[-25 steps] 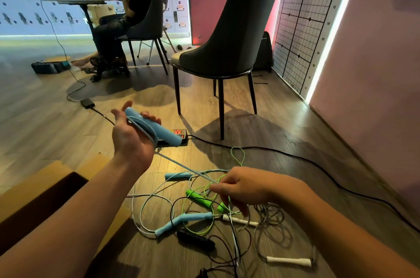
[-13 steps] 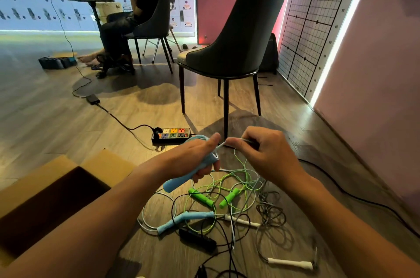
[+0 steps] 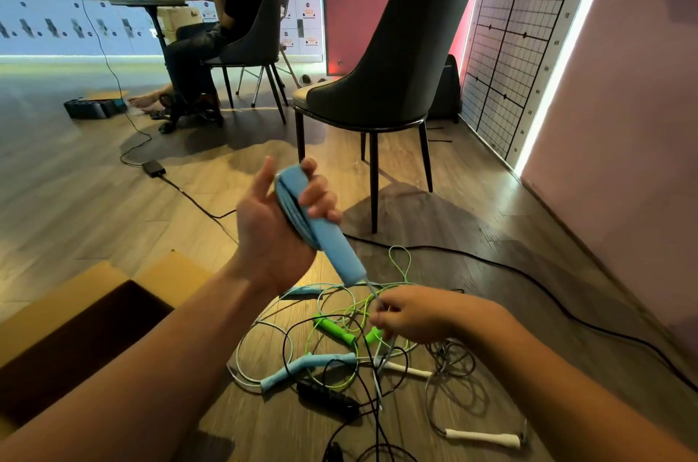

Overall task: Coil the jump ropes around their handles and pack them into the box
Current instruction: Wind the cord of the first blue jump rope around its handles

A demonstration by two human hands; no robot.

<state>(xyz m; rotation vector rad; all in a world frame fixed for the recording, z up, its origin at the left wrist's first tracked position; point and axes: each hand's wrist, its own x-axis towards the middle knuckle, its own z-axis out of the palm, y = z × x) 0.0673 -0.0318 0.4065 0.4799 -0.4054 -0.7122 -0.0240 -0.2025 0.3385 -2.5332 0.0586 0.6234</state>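
Head view: fingers (image 3: 321,197) of left hand (image 3: 272,235) curl round the blue handle (image 3: 330,239); right hand (image 3: 415,318) pinches its rope (image 3: 372,292) just below.

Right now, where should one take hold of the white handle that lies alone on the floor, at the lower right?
Probably at its middle, from straight above. The white handle lies flat on the floor, clear of the tangled ropes, so nothing blocks a pinch across its narrow width. A grip at the middle should also keep it level when lifted.

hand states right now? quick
Left hand: closed, gripping the blue handle with cord wound on it.
Right hand: closed, pinching the cord just below that handle.
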